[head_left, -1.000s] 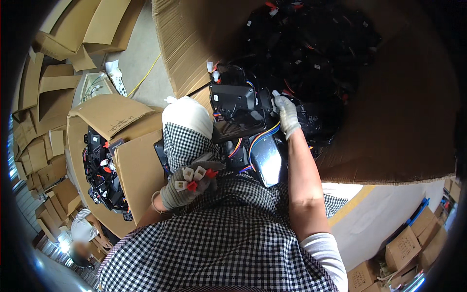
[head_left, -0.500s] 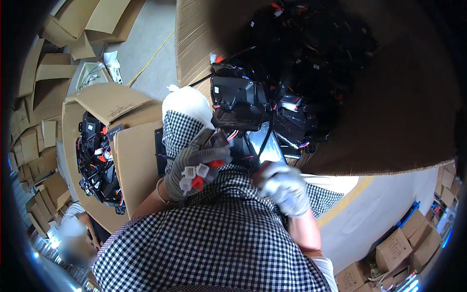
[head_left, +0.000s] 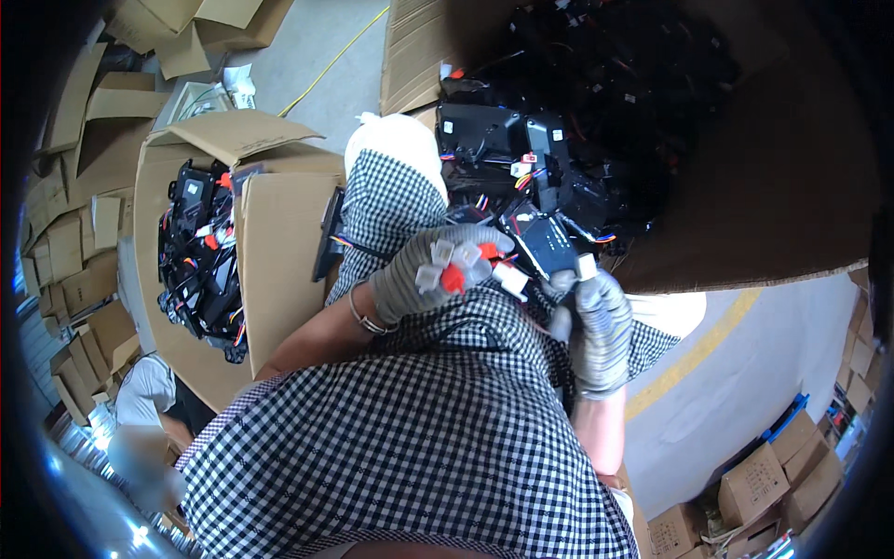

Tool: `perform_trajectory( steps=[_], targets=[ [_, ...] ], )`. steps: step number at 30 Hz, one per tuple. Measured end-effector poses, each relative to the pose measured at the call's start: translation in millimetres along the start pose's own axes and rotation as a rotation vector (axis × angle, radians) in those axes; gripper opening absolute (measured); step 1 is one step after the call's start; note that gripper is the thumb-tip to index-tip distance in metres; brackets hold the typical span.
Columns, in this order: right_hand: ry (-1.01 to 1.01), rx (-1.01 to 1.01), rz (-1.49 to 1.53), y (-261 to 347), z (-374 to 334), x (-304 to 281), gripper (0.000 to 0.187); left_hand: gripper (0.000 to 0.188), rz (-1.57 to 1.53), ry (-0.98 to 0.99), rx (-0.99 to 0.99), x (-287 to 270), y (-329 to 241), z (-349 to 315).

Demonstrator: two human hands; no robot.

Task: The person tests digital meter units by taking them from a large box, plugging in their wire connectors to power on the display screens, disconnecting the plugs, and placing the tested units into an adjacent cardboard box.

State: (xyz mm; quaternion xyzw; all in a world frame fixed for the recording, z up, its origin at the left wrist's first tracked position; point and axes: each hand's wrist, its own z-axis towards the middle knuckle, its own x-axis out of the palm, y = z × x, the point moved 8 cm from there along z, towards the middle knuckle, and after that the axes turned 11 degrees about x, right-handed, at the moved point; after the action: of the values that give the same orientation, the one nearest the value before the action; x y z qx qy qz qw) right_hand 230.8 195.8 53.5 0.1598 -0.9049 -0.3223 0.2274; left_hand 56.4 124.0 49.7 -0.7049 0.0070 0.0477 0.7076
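Small boxy white plugs (head_left: 429, 278) and red plugs (head_left: 453, 279) bunched in gloved left hand (head_left: 406, 272). Larger white plug (head_left: 510, 279) tilted just beside bunch. Single white plug (head_left: 586, 266) at fingertips of gloved right hand (head_left: 603, 340). Flat black case (head_left: 546, 246), glossy, tilted, just beyond hands.

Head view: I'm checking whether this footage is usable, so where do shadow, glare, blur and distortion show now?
Head view: deep shadow swallows much of the inside of the large carton; lights glare at lower left; a blurred patch covers the head of the co-worker; fisheye distortion curves the smaller carton.
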Motion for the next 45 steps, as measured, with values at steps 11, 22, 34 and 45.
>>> perform_trajectory(
  steps=[11, 22, 34, 45],
  targets=[
    [0.058, -0.385, -0.929, 14, 9, 38, 0.016, 0.023, 0.371, -0.086, 0.078, -17, 18, -13],
    [0.288, -0.381, -0.605, 37, 51, 27, 0.021, 0.015, 0.375, 0.071, 0.113, -3, 1, -7],
    [-0.603, -0.737, -0.807, 32, 124, -28, 0.02, 0.033, 0.427, 0.303, 0.273, 24, -11, -19],
    [-0.144, -0.651, 0.475, -8, 65, -65, 0.04, 0.035, 0.35, 0.576, 0.402, 59, -22, -40]
  ],
)
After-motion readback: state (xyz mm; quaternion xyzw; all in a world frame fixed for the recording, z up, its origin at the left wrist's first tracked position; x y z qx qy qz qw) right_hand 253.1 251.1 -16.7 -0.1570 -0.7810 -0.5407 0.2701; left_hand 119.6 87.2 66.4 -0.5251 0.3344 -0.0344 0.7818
